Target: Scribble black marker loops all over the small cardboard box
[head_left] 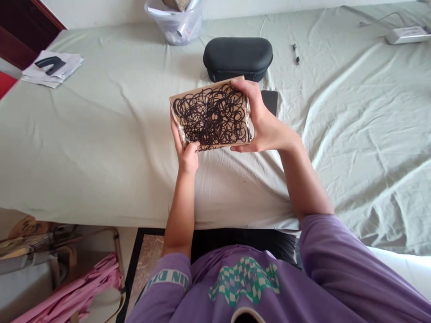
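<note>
A brown cardboard box [210, 117], its face covered in black looping scribbles, is held up above the cloth-covered table. My left hand [186, 154] grips its lower left corner, thumb on the scribbled face and fingers along the left side. Around the right end is my right hand [259, 119], with one digit at the top corner and another at the bottom edge. Clear tape shines at both ends of the box. Behind it lies a black zippered hard case [237, 57]. A dark flat object [270, 102] is partly hidden by my right hand.
Pale green wrinkled cloth [101, 134] covers the table. At the back stands a clear plastic bin [180, 24] with things inside. A black stapler [50, 65] rests on papers [69, 67] at left. A pen [296, 54] and a white power strip [409, 34] lie right.
</note>
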`<action>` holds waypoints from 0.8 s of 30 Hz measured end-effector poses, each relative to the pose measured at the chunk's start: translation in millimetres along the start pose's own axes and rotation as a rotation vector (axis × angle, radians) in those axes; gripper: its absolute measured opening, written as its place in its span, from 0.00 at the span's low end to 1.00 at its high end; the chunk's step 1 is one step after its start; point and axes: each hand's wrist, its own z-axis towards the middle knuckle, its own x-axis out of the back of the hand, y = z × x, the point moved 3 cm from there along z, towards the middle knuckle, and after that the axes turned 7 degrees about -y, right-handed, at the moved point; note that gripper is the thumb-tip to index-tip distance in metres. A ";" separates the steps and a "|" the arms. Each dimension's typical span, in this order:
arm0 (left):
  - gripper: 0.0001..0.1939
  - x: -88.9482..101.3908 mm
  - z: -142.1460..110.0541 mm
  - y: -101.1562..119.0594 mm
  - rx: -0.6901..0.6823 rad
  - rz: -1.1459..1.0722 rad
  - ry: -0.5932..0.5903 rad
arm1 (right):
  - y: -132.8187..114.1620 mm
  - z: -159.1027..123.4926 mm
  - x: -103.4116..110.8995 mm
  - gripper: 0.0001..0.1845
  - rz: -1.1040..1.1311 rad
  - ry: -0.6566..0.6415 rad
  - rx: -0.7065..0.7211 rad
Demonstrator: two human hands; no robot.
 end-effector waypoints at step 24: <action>0.64 8.2 13.1 10.2 -0.575 0.352 -0.187 | -1.6 -9.4 -1.8 0.79 0.217 0.046 0.052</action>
